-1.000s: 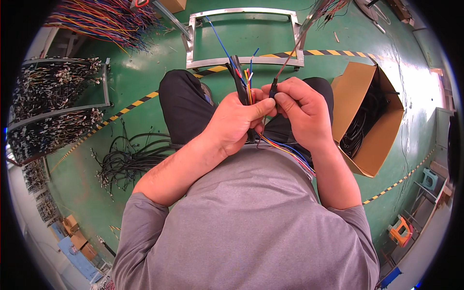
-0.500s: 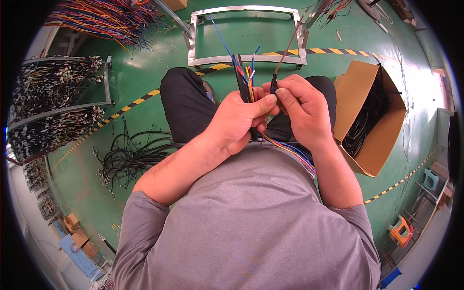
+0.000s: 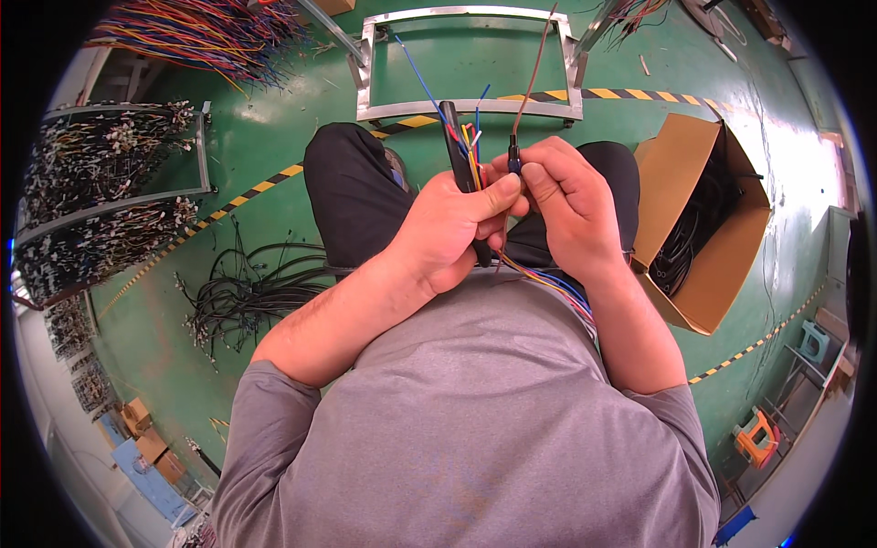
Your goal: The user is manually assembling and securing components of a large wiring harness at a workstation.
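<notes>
My left hand [image 3: 454,219] is closed round a black cable sleeve [image 3: 457,142] that stands tilted up between my knees. Several thin coloured wires [image 3: 474,155], blue, red, yellow and white, stick out beside it. My right hand [image 3: 574,201] pinches a small black connector [image 3: 513,153] with thumb and forefinger. A brown wire [image 3: 530,82] rises from the connector's upper end. The tips of both hands meet near the connector's lower end, where my left thumb touches it. Below the hands, a bundle of coloured wires [image 3: 557,285] runs across my lap toward my right forearm.
An open cardboard box [image 3: 671,183] holding black cables stands at my right. Black cables [image 3: 242,297] lie on the green floor at my left. Ahead is a metal frame [image 3: 466,111]. Racks of wire harnesses [image 3: 110,173] and a pile of coloured wires [image 3: 201,36] are on the left.
The brown wire has swung more upright and the connector has shifted slightly left. Both hands keep their grip.
</notes>
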The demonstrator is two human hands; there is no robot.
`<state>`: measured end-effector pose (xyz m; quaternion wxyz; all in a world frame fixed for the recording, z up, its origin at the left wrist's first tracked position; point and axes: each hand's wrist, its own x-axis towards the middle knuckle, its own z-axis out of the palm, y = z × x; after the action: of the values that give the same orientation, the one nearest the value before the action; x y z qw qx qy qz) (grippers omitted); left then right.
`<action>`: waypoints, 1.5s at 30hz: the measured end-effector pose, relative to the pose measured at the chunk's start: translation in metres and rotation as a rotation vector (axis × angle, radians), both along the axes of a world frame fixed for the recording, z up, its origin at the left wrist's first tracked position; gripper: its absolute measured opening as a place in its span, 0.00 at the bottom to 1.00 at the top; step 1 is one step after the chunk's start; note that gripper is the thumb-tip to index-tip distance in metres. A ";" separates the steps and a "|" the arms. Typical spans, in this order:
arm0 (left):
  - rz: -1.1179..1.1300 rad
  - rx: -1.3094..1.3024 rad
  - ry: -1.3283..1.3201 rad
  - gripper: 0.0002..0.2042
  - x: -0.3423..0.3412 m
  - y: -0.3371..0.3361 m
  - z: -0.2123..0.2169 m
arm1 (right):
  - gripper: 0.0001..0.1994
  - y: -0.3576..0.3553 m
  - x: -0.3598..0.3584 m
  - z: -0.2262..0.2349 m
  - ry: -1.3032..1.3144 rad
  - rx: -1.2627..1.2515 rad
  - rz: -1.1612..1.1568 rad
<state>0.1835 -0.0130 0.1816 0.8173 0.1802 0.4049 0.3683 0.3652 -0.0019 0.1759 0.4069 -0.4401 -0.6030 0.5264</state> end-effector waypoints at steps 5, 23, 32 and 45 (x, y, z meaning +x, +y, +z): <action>-0.001 -0.005 0.006 0.08 0.001 0.000 0.000 | 0.10 -0.001 0.000 0.001 -0.048 0.027 -0.018; -0.012 0.038 0.029 0.10 0.005 0.000 0.003 | 0.12 0.001 0.002 0.004 0.023 -0.004 0.007; 0.000 0.062 0.064 0.07 0.004 0.000 -0.002 | 0.10 -0.003 0.002 -0.003 0.128 -0.091 -0.054; 0.020 0.121 0.111 0.06 0.007 0.002 -0.002 | 0.05 -0.009 0.009 0.014 0.082 -0.132 -0.197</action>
<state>0.1904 -0.0115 0.1798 0.7775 0.2453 0.4283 0.3898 0.3739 -0.0107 0.1897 0.4512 -0.5012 -0.5036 0.5400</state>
